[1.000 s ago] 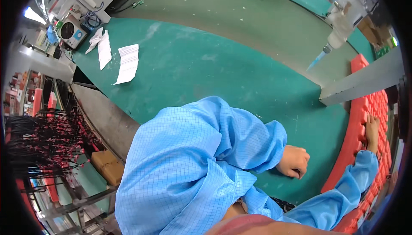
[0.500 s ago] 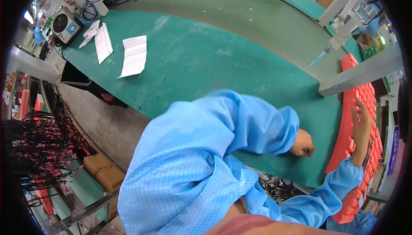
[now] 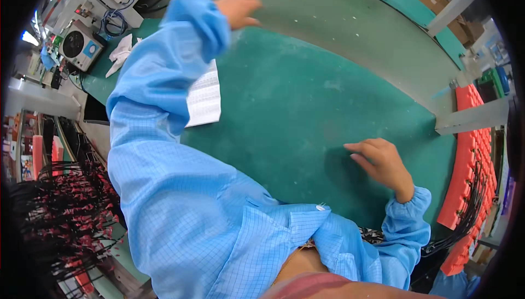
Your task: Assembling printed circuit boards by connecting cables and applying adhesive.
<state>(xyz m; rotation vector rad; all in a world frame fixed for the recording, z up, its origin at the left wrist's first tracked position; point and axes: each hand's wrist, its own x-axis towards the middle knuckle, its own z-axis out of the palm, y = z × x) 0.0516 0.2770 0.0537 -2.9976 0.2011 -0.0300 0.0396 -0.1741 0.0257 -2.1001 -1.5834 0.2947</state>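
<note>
My left hand (image 3: 239, 10) reaches out over the far left edge of the green tabletop (image 3: 306, 107). Its thumb stands apart from the fingers, and nothing shows in it. A printed white sheet (image 3: 204, 99) lies below that arm, partly covered by the blue sleeve. Over the right half of the tabletop hovers my right hand (image 3: 384, 166), its fingers loosely bent and the thumb apart from them. No object is visible in it. To its right runs a long red notched foam rack (image 3: 464, 184), with a bundle of black cables (image 3: 474, 207) lying along it.
A white fan-like device (image 3: 81, 46) stands at the far left, beside a crumpled white cloth (image 3: 120, 54) and coiled blue cable (image 3: 113, 23). A grey post (image 3: 473, 117) crosses the table's right end. Many black-and-red cables (image 3: 65, 211) hang at the lower left.
My left hand has swung from the table's right front to beyond its far left edge. My right hand has come from the red rack to over the table. The view has shifted slightly.
</note>
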